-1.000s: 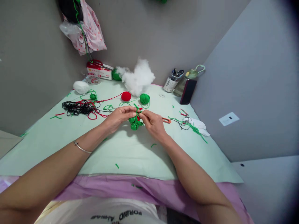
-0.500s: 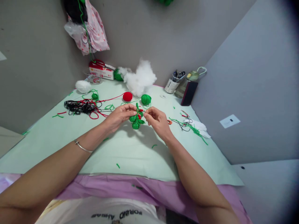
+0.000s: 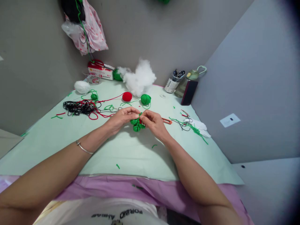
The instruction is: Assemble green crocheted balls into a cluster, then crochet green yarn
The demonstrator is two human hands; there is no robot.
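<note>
A small green crocheted piece [image 3: 137,127] with touches of red hangs between my two hands above the table. My left hand [image 3: 123,117] pinches its upper left side with thumb and fingers. From the other side, the thumb and forefinger of my right hand [image 3: 152,121] press together at its upper right. My fingers hide the top of the piece and much of the red. An orange-handled tool [image 3: 167,121] lies on the table just right of my right hand. Beyond my fingertips sit a green yarn ball [image 3: 145,99] and a red yarn ball [image 3: 127,97].
Black yarn [image 3: 79,107] lies tangled at left near a white yarn ball [image 3: 82,87]. White stuffing [image 3: 140,78] is heaped at the back. A pen cup [image 3: 172,85], a bottle and a phone [image 3: 189,93] stand back right. Yarn scraps [image 3: 198,134] lie at right.
My right hand has moved slightly left, so the two hands' fingertips now meet at the top of the piece. Less red shows, and more of the orange-handled tool is uncovered.
</note>
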